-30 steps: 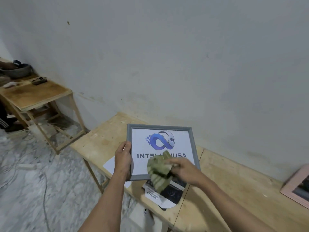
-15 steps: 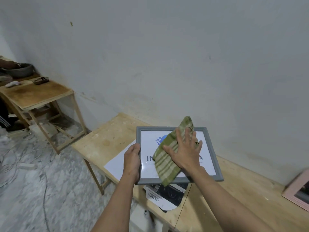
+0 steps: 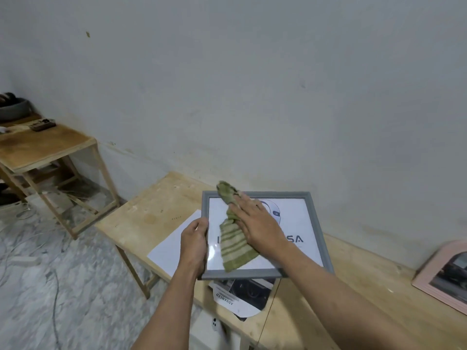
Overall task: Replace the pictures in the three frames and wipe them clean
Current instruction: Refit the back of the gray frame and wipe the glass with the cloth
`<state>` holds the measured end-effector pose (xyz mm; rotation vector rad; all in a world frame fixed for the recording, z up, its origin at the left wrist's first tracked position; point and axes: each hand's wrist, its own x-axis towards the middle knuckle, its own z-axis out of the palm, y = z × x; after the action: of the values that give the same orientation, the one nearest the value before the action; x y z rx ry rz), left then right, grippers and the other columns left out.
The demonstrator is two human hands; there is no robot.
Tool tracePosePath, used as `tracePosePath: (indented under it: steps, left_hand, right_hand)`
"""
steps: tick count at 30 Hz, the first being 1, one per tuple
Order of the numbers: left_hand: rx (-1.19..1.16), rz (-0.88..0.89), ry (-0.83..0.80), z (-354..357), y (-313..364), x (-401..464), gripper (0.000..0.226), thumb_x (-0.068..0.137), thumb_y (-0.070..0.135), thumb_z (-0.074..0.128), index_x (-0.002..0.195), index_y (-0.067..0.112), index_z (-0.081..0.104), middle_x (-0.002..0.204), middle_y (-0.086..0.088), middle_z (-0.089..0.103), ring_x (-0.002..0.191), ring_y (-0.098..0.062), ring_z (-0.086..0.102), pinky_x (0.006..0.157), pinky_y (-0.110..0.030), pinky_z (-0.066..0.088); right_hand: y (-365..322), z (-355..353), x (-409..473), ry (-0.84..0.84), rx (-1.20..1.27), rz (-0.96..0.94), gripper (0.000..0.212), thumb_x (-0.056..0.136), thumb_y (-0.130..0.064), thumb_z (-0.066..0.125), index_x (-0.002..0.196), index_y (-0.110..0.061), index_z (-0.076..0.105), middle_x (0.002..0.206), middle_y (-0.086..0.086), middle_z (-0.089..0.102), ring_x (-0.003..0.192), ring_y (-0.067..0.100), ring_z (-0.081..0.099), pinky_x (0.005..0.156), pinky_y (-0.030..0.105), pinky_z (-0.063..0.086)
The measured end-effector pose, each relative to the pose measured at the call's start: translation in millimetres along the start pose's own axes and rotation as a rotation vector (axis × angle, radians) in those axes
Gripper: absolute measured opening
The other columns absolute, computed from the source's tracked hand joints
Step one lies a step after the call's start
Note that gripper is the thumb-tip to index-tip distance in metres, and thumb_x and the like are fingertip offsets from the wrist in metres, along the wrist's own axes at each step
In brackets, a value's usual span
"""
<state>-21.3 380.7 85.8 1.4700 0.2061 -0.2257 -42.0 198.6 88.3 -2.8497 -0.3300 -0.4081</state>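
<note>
A grey picture frame [image 3: 314,223] with a white logo print under its glass is held above the wooden table [image 3: 141,215]. My left hand [image 3: 194,242] grips the frame's left edge, thumb on the front. My right hand [image 3: 257,223] lies flat with straight fingers on a green striped cloth [image 3: 233,245], pressing it against the glass. The cloth reaches from the frame's top left corner down to its lower edge. A pink frame [image 3: 429,271] with a dark picture lies at the right edge of the table.
A white sheet [image 3: 169,245] lies on the table under the frame's left side, and printed pictures [image 3: 240,296] lie near the front edge. A second wooden table [image 3: 43,145] stands at the left. Cables trail over the marble floor [image 3: 50,274]. The wall is close behind.
My right hand first held the cloth bunched at the frame's lower part, then spread flat and slid the cloth up and left toward the top corner. The frame has shifted slightly right.
</note>
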Motion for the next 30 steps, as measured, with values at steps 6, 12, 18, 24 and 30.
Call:
tracePosePath:
  steps: [6, 12, 18, 24, 30]
  left_hand:
    - [-0.005, -0.027, 0.008, -1, 7, 12, 0.021, 0.098, 0.019, 0.055, 0.085, 0.007, 0.066, 0.082, -0.017, 0.072, 0.069, -0.029, 0.068, 0.071, -0.050, 0.058]
    - [0.003, -0.021, -0.032, 10, 1, 16, 0.022, 0.099, 0.022, 0.055, 0.088, 0.007, 0.066, 0.084, -0.016, 0.073, 0.072, -0.029, 0.068, 0.074, -0.048, 0.058]
    - [-0.030, -0.049, 0.001, 14, -11, 19, 0.021, 0.101, 0.021, 0.054, 0.093, 0.006, 0.066, 0.084, -0.014, 0.071, 0.070, -0.027, 0.066, 0.069, -0.036, 0.055]
    - [0.017, -0.046, -0.013, 26, -19, 9, 0.026, 0.101, 0.024, 0.051, 0.099, 0.004, 0.067, 0.094, -0.010, 0.070, 0.087, -0.026, 0.062, 0.081, -0.038, 0.051]
    - [0.040, -0.040, -0.077, 9, -5, 6, 0.027, 0.101, 0.021, 0.049, 0.086, 0.006, 0.066, 0.080, -0.015, 0.072, 0.065, -0.025, 0.069, 0.059, -0.032, 0.055]
  right_hand:
    - [79, -18, -53, 0.032, -0.007, 0.313, 0.049, 0.101, -0.020, 0.044, 0.149, -0.016, 0.034, 0.161, 0.002, 0.018, 0.148, 0.022, 0.017, 0.121, 0.035, 0.019]
    - [77, -5, -117, 0.000, 0.008, 0.322, 0.053, 0.099, -0.016, 0.049, 0.149, -0.016, 0.033, 0.158, -0.003, 0.013, 0.148, 0.022, 0.016, 0.118, 0.033, 0.022]
    - [27, 23, -149, 0.011, 0.241, 0.433, 0.050, 0.102, -0.020, 0.042, 0.149, -0.031, 0.028, 0.158, -0.014, 0.009, 0.148, 0.008, 0.005, 0.122, 0.033, 0.015]
    - [-46, 9, -93, -0.062, 0.736, 0.288, 0.040, 0.101, -0.006, 0.042, 0.135, -0.027, 0.051, 0.146, -0.011, 0.044, 0.134, -0.015, 0.029, 0.116, 0.014, 0.021]
    - [5, -66, -42, 0.422, 0.685, 0.484, 0.034, 0.102, -0.012, 0.040, 0.130, -0.022, 0.055, 0.123, -0.006, 0.062, 0.110, 0.000, 0.056, 0.092, 0.003, 0.038]
